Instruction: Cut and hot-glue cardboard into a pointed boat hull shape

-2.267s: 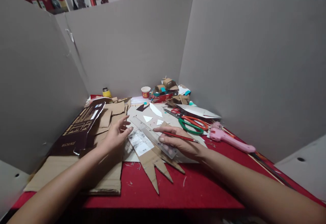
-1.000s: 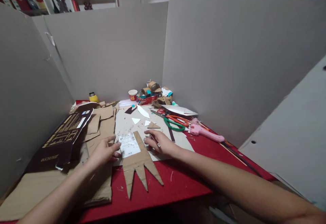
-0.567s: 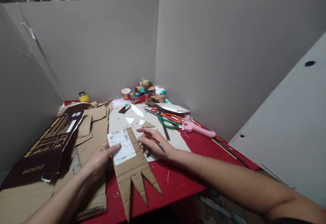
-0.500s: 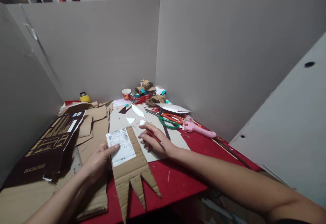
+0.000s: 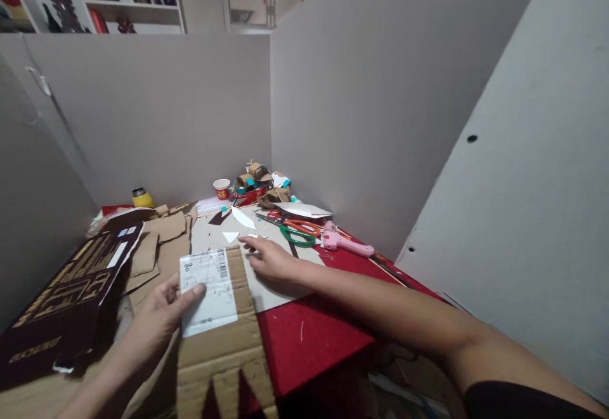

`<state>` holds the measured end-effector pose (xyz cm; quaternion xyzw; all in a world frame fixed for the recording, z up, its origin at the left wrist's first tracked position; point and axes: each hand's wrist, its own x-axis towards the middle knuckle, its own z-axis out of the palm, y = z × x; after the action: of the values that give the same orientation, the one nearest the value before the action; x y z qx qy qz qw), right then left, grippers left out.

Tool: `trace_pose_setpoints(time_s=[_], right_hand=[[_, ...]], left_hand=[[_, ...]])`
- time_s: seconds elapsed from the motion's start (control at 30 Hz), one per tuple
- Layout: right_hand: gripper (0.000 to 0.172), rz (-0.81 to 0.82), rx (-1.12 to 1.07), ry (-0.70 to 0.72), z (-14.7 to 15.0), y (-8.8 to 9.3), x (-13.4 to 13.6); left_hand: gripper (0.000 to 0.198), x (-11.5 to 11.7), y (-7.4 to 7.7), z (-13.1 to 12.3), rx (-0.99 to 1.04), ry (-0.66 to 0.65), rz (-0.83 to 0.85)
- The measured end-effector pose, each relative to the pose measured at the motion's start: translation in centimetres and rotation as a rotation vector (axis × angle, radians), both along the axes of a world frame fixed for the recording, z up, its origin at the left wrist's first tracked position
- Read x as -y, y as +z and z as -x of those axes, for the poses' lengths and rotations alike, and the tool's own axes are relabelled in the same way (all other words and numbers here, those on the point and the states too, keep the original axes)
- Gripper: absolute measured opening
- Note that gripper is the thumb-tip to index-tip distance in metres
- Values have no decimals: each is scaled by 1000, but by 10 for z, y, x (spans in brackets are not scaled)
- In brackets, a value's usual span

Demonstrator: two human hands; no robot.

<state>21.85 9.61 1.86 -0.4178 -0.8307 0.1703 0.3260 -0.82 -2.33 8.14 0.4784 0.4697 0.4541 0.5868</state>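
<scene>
My left hand (image 5: 166, 308) grips a brown cardboard piece (image 5: 214, 349) by its left edge, the thumb pressed on top. A white shipping label (image 5: 209, 289) with a barcode covers its upper part. Pointed teeth are cut into its lower end, partly outside the picture. To the right, my right hand (image 5: 269, 260) lies low over the grey board (image 5: 276, 292), fingers stretched forward, with nothing visible in them. Just ahead of its fingertips is a small white paper triangle (image 5: 231, 237). Green-handled scissors (image 5: 297, 236) and orange-handled scissors (image 5: 304, 226) lie beyond this hand.
A pink glue gun (image 5: 347, 242) lies on the red tablecloth (image 5: 314, 336) at right. Cardboard sheets (image 5: 164, 232) and a dark printed box panel (image 5: 71, 298) fill the left side. At the back stand a paper cup (image 5: 221, 189) and a yellow container (image 5: 142, 197). Grey partitions (image 5: 166, 108) surround the table.
The red pencil that was in my right hand is no longer visible, and its fingers reach out more. The toothed cardboard is nearer and lower in view. The camera has tilted up and turned right.
</scene>
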Motion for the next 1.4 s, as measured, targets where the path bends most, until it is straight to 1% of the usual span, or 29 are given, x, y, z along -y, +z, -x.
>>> trace_pose_setpoints(time_s=[0.1,0.2,0.27,0.3,0.33,0.37,0.4,0.43,0.47,0.53,0.63,0.73,0.8,0.93,1.0,1.07,1.13,1.2,1.3,1.4], right_hand=[[43,4,116,-160,-45,5,1],[31,31,247,-360,-91,14,-3],[28,81,349,-446,-111,18,-9],[28,111,399,-471,-117,20,-13],[28,141,447,-487,-120,21,-17],[28,174,493,-493,-120,22,-22],[28,206,536,-491,-118,23,-27],[28,238,578,-484,-115,24,-33],[28,267,617,-473,-111,24,-38],[29,313,687,-445,-101,26,-47],[30,351,766,-420,-91,30,-57],[30,365,797,-429,-86,34,-62],[31,372,789,-449,-86,36,-61],[28,381,685,-473,-92,43,-51],[22,378,575,-455,-96,46,-40],[17,374,419,-408,-98,49,-27],[17,390,229,-315,-93,50,-10],[21,433,31,-178,-81,52,6],[35,469,-203,-6,-50,54,27],[42,529,-343,136,-17,56,40]], left_hand=[[50,-9,6,5,-63,162,69],[36,-26,7,11,-169,315,94],[31,-36,3,14,-238,408,104],[33,-40,0,15,-261,444,125],[37,-43,-4,15,-258,453,150],[43,-44,-8,16,-225,429,175],[49,-43,-12,16,-157,369,196],[54,-42,-16,17,-72,279,197],[59,-39,-18,17,12,186,185],[66,-34,-21,18,117,73,134],[67,-30,-23,20,190,-29,62],[62,-29,-26,23,202,-117,14],[59,-29,-28,25,201,-151,-12],[55,-28,-29,26,199,-157,-29],[53,-27,-29,27,202,-153,-33],[51,-26,-28,27,201,-155,-40],[49,-27,-27,27,189,-162,-49],[48,-28,-26,27,166,-165,-53],[47,-28,-25,24,136,-184,-44],[49,-24,-24,22,109,-218,-17]])
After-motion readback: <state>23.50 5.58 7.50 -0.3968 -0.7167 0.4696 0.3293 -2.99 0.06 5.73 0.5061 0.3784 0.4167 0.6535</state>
